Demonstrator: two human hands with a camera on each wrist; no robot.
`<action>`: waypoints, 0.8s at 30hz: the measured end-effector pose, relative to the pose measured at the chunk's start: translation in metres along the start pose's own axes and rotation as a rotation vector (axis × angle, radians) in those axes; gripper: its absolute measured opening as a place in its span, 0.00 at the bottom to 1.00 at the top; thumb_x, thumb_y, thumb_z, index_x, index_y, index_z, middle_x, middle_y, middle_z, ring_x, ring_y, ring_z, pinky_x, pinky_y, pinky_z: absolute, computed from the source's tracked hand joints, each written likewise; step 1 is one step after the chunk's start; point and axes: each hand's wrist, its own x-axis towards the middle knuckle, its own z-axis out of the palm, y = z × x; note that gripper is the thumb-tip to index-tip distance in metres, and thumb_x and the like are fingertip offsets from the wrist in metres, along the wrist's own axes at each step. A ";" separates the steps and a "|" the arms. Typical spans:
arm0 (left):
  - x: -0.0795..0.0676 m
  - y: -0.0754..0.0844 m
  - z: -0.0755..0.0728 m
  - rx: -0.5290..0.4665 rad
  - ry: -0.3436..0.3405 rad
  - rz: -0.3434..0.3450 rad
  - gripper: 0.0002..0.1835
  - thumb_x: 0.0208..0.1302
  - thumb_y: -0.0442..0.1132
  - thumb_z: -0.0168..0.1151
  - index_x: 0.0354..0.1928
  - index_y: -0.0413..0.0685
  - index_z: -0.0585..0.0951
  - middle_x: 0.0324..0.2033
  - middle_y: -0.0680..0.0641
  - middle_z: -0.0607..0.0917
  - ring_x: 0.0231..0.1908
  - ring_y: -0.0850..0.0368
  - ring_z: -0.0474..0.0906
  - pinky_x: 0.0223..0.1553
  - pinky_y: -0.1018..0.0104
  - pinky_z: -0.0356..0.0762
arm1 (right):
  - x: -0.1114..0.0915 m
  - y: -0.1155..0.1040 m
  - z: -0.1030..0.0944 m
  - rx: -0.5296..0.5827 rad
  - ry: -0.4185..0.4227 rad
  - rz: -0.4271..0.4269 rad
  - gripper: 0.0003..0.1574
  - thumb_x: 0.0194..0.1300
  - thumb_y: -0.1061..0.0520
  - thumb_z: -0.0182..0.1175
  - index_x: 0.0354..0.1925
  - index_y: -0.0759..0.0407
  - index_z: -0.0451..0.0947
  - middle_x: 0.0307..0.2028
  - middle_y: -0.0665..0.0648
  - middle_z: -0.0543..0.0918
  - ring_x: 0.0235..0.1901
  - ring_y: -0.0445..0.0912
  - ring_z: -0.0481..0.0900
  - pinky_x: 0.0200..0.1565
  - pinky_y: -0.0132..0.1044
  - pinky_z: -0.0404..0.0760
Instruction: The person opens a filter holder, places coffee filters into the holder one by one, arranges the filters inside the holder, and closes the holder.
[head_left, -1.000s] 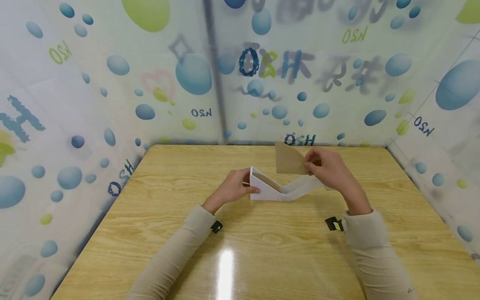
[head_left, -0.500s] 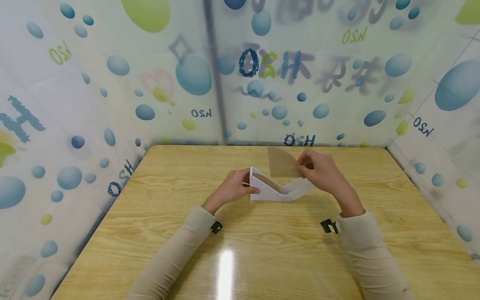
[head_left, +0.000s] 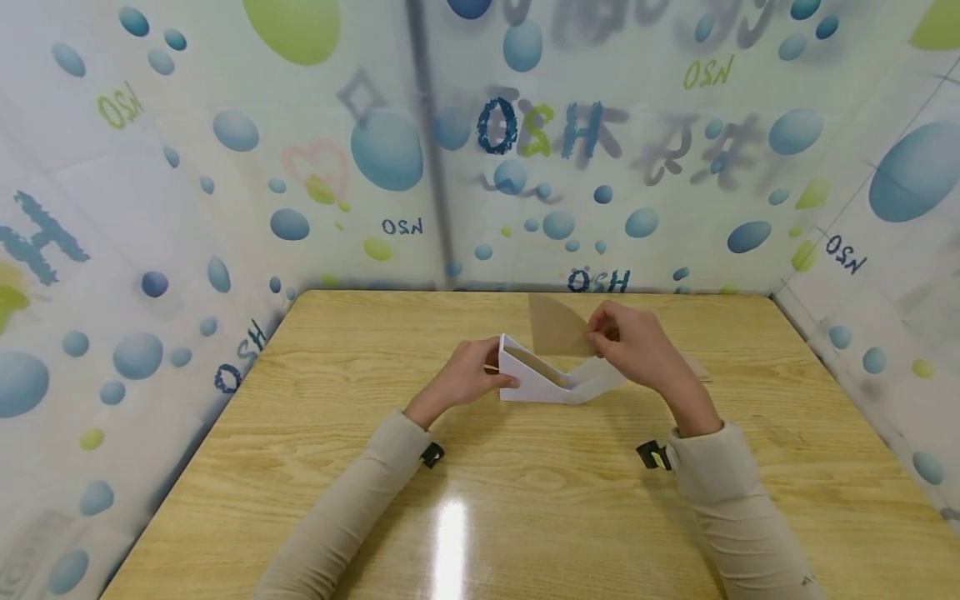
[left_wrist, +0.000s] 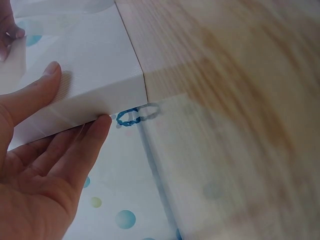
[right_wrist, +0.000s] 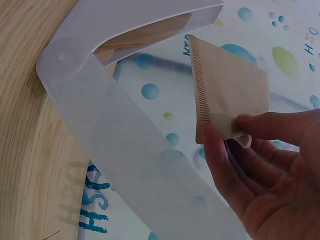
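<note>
My left hand grips the back end of a white coffee filter box, thumb on the near side and fingers behind. The translucent lid is swung open to the right, and brown paper filters show inside the box. Between thumb and fingers, my right hand pinches a brown paper coffee filter with a crimped edge. It is held up beyond the open lid, to the right of the box opening. In the left wrist view, the thumb lies on the box wall and the fingers reach under its edge.
A flat tan piece lies on the wooden table behind the right wrist, partly hidden by it. Printed fabric walls with blue dots and lettering rise along the table's back and sides. Black wrist cameras sit at both cuffs.
My right hand has moved left and slightly down with the coffee filter, closer to the box. More of the flat tan piece now shows behind the wrist. The left hand and box have stayed put.
</note>
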 end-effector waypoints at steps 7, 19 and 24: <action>0.000 0.000 0.000 0.020 -0.003 -0.003 0.20 0.63 0.39 0.75 0.56 0.49 0.82 0.47 0.47 0.91 0.45 0.55 0.90 0.47 0.64 0.87 | 0.001 -0.001 0.006 -0.006 0.006 -0.010 0.04 0.73 0.62 0.61 0.44 0.63 0.80 0.34 0.59 0.89 0.33 0.48 0.87 0.40 0.47 0.86; 0.000 0.000 0.001 -0.006 -0.002 -0.013 0.21 0.63 0.38 0.75 0.56 0.48 0.82 0.48 0.46 0.90 0.47 0.54 0.89 0.49 0.64 0.88 | 0.003 -0.005 0.016 0.001 0.000 -0.027 0.04 0.73 0.62 0.61 0.44 0.62 0.81 0.34 0.58 0.89 0.34 0.48 0.88 0.41 0.46 0.86; 0.000 0.000 0.000 -0.013 -0.002 -0.009 0.20 0.63 0.38 0.75 0.56 0.47 0.82 0.48 0.46 0.90 0.47 0.54 0.89 0.48 0.64 0.88 | 0.004 -0.008 0.020 -0.001 0.011 -0.036 0.04 0.73 0.62 0.61 0.43 0.62 0.82 0.34 0.58 0.89 0.36 0.49 0.88 0.42 0.48 0.87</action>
